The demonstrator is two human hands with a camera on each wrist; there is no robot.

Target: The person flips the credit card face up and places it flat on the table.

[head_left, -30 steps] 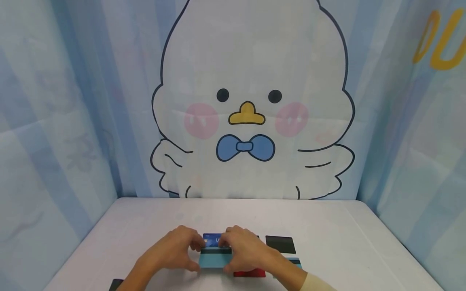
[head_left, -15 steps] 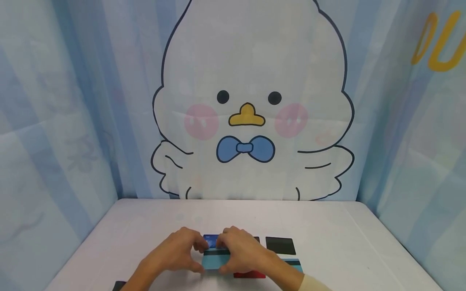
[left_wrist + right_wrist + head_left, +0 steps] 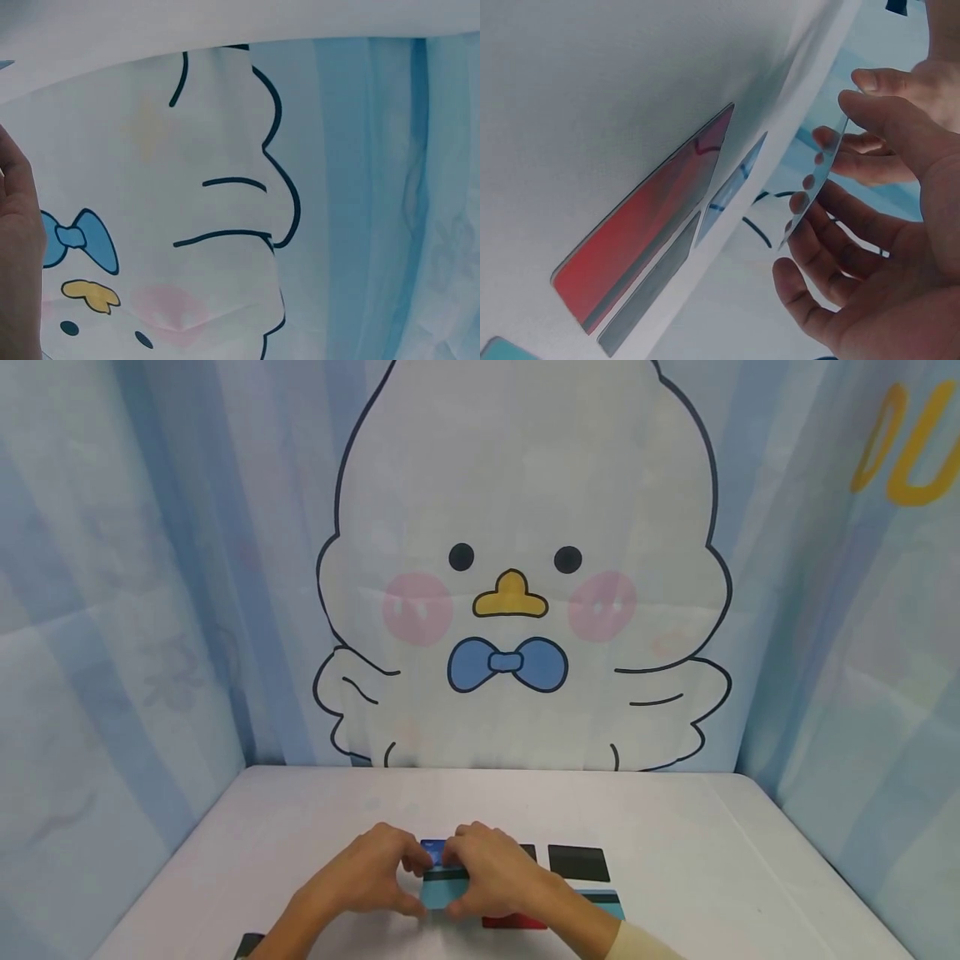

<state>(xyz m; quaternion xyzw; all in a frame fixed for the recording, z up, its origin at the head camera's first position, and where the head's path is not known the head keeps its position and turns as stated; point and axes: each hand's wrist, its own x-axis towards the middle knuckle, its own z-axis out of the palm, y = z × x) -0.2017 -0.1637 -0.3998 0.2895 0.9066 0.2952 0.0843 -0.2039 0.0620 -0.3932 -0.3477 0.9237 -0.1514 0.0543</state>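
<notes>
A light blue bank card [image 3: 446, 890] with a dark stripe is held between both hands. My left hand [image 3: 378, 870] pinches its left side with thumb and fingers. On the right side, my right hand [image 3: 491, 872] grips it and covers part of its face. From the right wrist, the card [image 3: 831, 161] appears raised off the table, nearly edge-on and slightly curved, with fingertips on it. Just beyond it lies a blue card [image 3: 433, 850], partly hidden by the right hand. In the left wrist view, only a strip of the left hand [image 3: 19, 247] shows.
Other cards lie on the white table [image 3: 675, 827]: a black card [image 3: 579, 863], another light blue one [image 3: 606, 903], a red card [image 3: 516, 922] and a dark one [image 3: 529, 851] partly behind the right hand. A black item [image 3: 249, 942] shows beside the left forearm.
My hands have drawn slightly closer together: the left has shifted right and the right a little left. Less of the held card's face shows between them.
</notes>
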